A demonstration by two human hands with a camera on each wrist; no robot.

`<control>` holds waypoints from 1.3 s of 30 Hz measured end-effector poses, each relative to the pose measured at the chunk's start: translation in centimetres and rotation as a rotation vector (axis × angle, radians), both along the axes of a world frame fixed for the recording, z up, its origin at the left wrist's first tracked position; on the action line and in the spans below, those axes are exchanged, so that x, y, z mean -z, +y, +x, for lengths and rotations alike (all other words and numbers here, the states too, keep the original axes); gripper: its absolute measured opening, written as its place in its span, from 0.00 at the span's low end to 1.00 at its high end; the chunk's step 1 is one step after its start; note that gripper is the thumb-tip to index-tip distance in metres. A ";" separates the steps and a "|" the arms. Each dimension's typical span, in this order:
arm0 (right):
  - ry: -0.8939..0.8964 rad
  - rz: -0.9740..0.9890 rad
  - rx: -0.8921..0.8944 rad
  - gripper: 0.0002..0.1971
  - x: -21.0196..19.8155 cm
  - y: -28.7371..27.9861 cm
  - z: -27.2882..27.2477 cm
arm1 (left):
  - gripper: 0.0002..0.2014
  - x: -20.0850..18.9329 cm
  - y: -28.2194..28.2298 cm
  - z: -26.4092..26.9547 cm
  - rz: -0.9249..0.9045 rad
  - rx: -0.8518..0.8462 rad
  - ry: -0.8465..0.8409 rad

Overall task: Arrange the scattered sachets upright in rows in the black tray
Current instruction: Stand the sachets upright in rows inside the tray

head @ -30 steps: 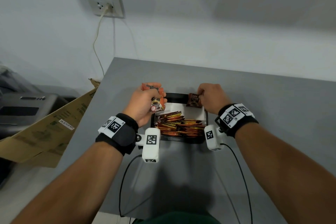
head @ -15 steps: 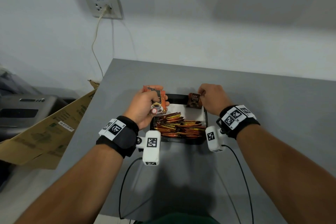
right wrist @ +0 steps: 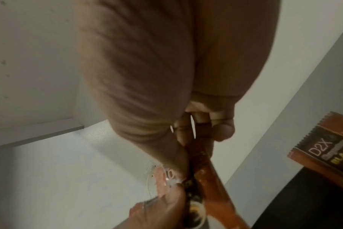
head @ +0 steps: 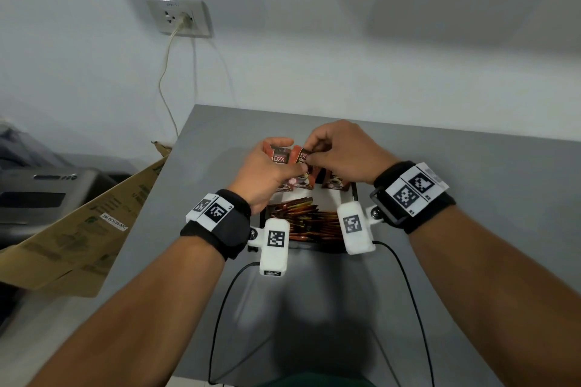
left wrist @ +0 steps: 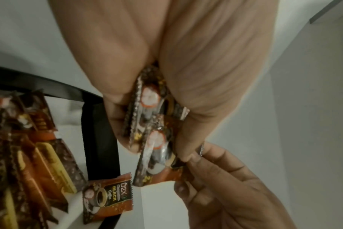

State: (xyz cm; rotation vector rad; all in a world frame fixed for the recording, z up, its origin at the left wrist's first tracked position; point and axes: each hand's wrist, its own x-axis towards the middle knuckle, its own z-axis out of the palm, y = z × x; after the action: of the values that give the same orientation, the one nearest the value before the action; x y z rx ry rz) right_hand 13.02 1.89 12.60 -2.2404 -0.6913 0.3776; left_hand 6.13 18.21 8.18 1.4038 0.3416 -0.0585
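The right hand (head: 342, 154) has moved from the tray's (head: 354, 195) far right corner to the left hand (head: 267, 173); both hands' fingers pinch sachets (head: 287, 163) above the tray's far edge.

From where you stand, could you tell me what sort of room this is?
Probably a plain office or workroom: a bare grey table against a white wall, a wall socket with a cable plugged in, and flattened cardboard beside a dark machine.
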 end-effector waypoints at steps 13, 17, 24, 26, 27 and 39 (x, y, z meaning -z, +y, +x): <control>-0.192 -0.545 -0.026 0.13 4.7 1.7 2.1 | 0.14 1.3 2.2 0.2 0.028 -0.187 0.075; -0.198 -0.571 -0.031 0.15 5.1 1.8 2.3 | 0.14 1.4 2.3 0.0 0.027 -0.171 0.084; -0.220 -0.572 -0.041 0.15 5.4 1.8 2.5 | 0.14 1.6 2.3 0.0 0.009 -0.161 0.095; -0.227 -0.577 -0.044 0.14 5.4 1.7 2.5 | 0.15 1.6 2.3 0.0 0.013 -0.153 0.098; -0.230 -0.582 -0.047 0.14 5.4 1.7 2.5 | 0.15 1.6 2.3 0.0 0.012 -0.150 0.100; -0.293 -0.579 -0.058 0.15 5.6 1.7 2.5 | 0.20 1.4 2.1 -0.4 -0.014 -0.117 0.127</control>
State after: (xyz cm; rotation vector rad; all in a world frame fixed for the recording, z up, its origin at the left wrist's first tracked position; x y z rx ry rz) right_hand 15.49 3.55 7.01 -2.8675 -0.8849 0.3055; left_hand 5.77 20.35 6.75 1.3671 0.5269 -0.0541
